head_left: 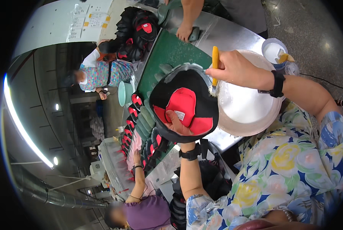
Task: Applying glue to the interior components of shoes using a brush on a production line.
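Observation:
My right hand (236, 69) grips a paintbrush (215, 57) by its yellow handle. Its pale bristles point down and meet or nearly meet the edge of a black shoe upper (202, 92) with a red lining. My left hand (176, 125) holds that upper from inside its opening, thumb over the red lining and most fingers hidden. A wet-looking greyish band runs along the upper's far edge. Beside it, under my right hand, stands a wide pale basin (233, 131) of white liquid.
A small bucket (266, 43) with another brush stands beyond the basin. Red-lined shoes (129, 122) and grey soles (144, 124) line the green belt (167, 48). Opposite, a co-worker's hand (185, 32) touches a grey piece. Black uppers (135, 36) are piled at the far left.

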Action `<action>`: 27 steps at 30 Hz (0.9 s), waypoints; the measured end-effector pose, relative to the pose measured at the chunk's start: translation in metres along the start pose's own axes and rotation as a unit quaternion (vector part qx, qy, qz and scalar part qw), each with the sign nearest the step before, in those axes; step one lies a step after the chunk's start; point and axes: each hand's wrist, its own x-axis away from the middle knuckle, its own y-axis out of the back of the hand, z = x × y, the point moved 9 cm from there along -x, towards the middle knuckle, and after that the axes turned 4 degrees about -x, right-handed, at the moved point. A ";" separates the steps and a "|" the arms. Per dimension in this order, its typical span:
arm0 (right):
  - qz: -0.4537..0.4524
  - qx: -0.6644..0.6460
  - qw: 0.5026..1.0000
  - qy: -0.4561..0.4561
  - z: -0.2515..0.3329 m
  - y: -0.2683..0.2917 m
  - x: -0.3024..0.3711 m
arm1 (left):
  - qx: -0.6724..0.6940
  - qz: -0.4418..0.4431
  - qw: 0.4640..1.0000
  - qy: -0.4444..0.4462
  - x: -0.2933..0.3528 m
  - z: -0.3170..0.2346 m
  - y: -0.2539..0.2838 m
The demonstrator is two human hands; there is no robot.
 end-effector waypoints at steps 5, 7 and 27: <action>0.018 -0.055 0.995 -0.082 -0.026 -0.020 0.016 | -0.056 -0.128 0.990 -0.008 0.005 0.021 0.014; 0.021 -0.070 0.995 -0.073 -0.023 -0.026 0.022 | -0.237 -0.129 0.958 -0.100 0.005 0.021 0.038; 0.126 -0.130 0.930 0.320 0.075 -0.016 0.046 | -0.026 0.402 0.872 0.277 0.063 0.050 -0.024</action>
